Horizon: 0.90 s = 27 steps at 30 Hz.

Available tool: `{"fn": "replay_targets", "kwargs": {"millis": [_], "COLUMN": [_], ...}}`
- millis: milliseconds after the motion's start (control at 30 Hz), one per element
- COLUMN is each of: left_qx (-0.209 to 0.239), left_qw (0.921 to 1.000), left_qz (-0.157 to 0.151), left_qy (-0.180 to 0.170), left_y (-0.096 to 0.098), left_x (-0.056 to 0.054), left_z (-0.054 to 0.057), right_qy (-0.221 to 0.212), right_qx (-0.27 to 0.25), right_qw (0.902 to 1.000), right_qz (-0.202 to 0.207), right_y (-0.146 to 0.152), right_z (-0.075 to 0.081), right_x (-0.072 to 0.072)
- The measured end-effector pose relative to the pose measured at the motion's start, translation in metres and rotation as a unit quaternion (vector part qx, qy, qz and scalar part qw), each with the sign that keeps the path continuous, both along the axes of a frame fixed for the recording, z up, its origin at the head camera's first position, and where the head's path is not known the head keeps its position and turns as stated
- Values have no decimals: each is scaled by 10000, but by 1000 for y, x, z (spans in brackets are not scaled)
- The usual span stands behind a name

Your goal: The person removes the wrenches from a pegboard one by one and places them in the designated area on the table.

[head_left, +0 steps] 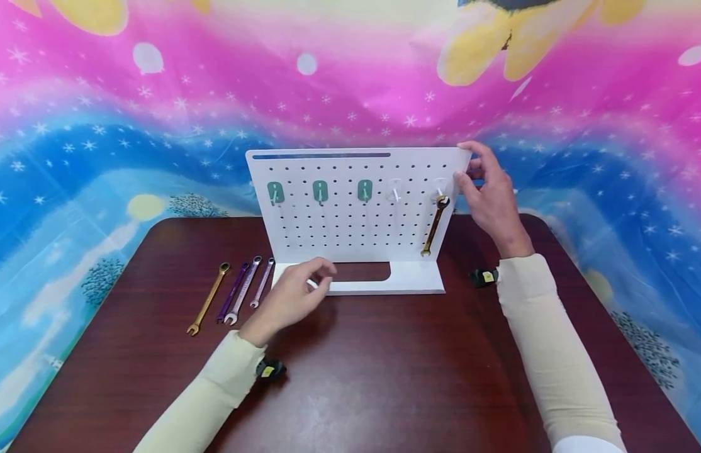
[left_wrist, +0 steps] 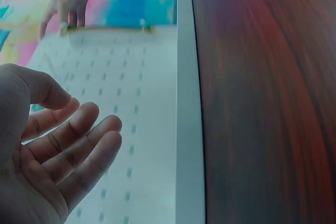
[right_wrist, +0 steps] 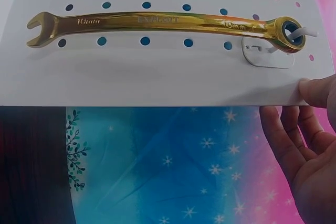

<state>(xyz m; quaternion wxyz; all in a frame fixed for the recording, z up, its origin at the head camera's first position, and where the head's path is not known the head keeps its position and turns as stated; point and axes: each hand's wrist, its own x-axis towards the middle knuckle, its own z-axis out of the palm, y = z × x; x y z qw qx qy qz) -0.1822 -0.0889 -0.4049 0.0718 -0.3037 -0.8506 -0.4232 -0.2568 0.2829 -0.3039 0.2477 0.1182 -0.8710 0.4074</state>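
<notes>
A white pegboard [head_left: 350,251] stands upright on the table with hooks across its upper part. From the rightmost white hook hangs a gold ratcheting combination wrench [right_wrist: 157,23], its ring end over the peg. My right hand [head_left: 489,198] grips the board's upper right edge, thumb in front and fingers behind, as the right wrist view shows. My left hand [left_wrist: 58,145] hovers before the board's base with loosely bent fingers and holds nothing. Left of the base lie another gold wrench [head_left: 209,299], a purple wrench [head_left: 233,293], a silver wrench [head_left: 244,289] and a smaller pinkish wrench [head_left: 262,283].
Three green hooks [head_left: 319,191] and another white hook [head_left: 395,190] on the board carry nothing. The brown table [head_left: 373,377] extends in front of the board. A colourful patterned cloth [head_left: 350,94] hangs behind it.
</notes>
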Motion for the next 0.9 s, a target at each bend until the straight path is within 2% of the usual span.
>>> {"fn": "replay_targets", "kwargs": {"millis": [167,400,700,800,900], "left_qx": [-72,91,553,568,484], "left_qw": [9988,9957,9923,9917,9929], "left_qz": [-470,-871,-958,-1025,-952], "left_qy": [-86,-296,-561,-529,-524], "left_y": [32,73,118,129,138], "left_x": [-2,-7,-19,-23,-26], "left_z": [-5,-5,-13,-16,-17], "right_qy": [7,-7,28,32,46], "right_qx": [-25,14,-51,-69,-96], "right_qw": [10000,10000,10000,10000,9999], "right_qz": [-14,-34,11,42,56], "right_y": [-1,-2,-2,-3,-3], "right_z": [-1,0,1,1,2], "right_x": [-1,-1,1,1,2]}}
